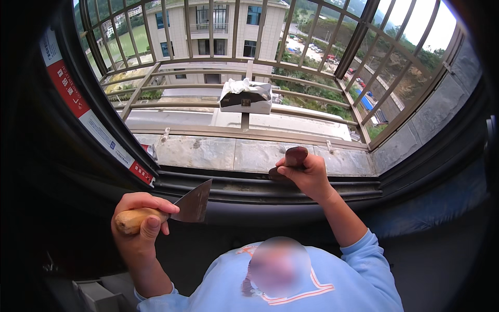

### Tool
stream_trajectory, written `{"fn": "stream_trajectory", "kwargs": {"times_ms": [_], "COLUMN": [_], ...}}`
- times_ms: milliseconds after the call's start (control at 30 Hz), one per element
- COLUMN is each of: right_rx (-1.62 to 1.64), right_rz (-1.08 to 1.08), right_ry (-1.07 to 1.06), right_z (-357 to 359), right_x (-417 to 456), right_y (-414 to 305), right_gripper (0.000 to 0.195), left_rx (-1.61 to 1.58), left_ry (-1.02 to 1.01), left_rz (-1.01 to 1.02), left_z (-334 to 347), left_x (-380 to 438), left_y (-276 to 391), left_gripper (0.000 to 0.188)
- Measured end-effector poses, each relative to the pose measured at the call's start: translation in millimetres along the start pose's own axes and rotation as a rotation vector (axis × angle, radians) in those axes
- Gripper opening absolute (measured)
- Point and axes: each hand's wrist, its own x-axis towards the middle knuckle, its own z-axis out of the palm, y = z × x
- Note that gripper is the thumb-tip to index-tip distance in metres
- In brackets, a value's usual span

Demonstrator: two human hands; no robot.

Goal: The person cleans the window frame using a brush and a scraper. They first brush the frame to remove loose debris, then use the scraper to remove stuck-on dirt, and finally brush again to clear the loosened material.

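Closed around the wooden handle of a putty knife (196, 202) is my left hand (142, 220); the wide metal blade points right, in front of the black window track (234, 190). My right hand (308, 175) grips a dark brown brush-like tool (296, 156) by its upper part. The tool's lower end is at the track's outer edge, partly behind my fingers, and its exact kind cannot be told. Grey stone tiles (257, 154) form the sill just beyond the track.
A tissue pack (245, 99) rests on the bars of a metal window cage (175, 86) beyond the sill. A red and white strip with writing (70, 91) runs down the left frame. A small crumpled item (149, 150) lies at the sill's left corner.
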Motion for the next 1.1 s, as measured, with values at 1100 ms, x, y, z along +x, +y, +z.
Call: {"fn": "stream_trajectory", "kwargs": {"times_ms": [1100], "right_rx": [0.039], "right_rz": [0.026], "right_ry": [0.004], "right_z": [-0.6], "right_x": [4.5], "right_y": [4.5], "right_gripper": [0.024], "left_rx": [0.31], "left_ry": [-0.953], "left_rz": [0.059], "left_z": [103.1], "left_x": [94.8], "left_y": [-19.5], "left_gripper": [0.01]}}
